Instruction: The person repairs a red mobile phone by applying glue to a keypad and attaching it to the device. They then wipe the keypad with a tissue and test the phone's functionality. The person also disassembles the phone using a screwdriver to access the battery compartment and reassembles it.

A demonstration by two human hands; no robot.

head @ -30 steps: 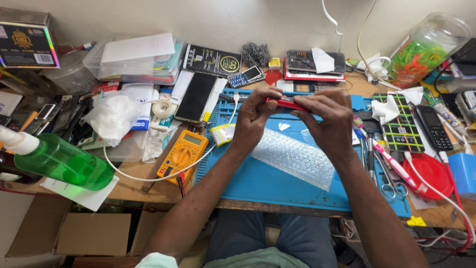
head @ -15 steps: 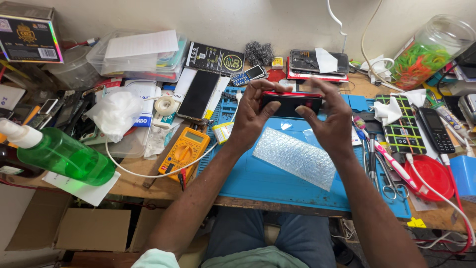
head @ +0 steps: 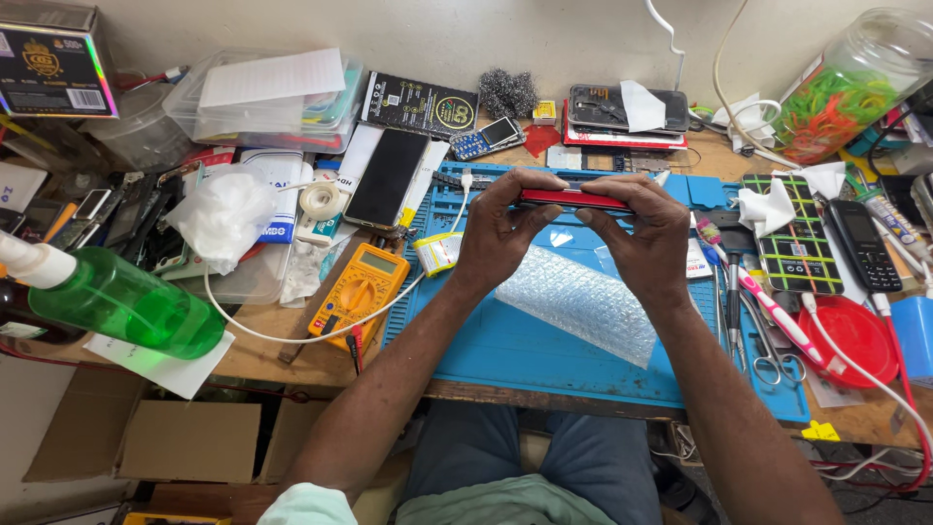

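Observation:
Both my hands hold a red-edged phone (head: 573, 199) edge-on above the blue work mat (head: 544, 360). My left hand (head: 505, 228) grips its left end, fingers curled over the top edge. My right hand (head: 641, 233) grips the right end the same way. Only the phone's thin red side shows between my fingers. A sheet of bubble wrap (head: 578, 301) lies on the mat just below my hands.
A yellow multimeter (head: 362, 289) and a green spray bottle (head: 121, 301) sit to the left. A dark phone (head: 387, 178) lies flat behind them. Tweezers, scissors and a pink toothbrush (head: 777, 316) lie at the right, with a red dish (head: 855, 335) and a jar of coloured bands (head: 841, 92).
The phone has turned from showing its dark face to showing only its red edge. My hands stayed over the back of the mat, fingers now pressed along the phone's top edge.

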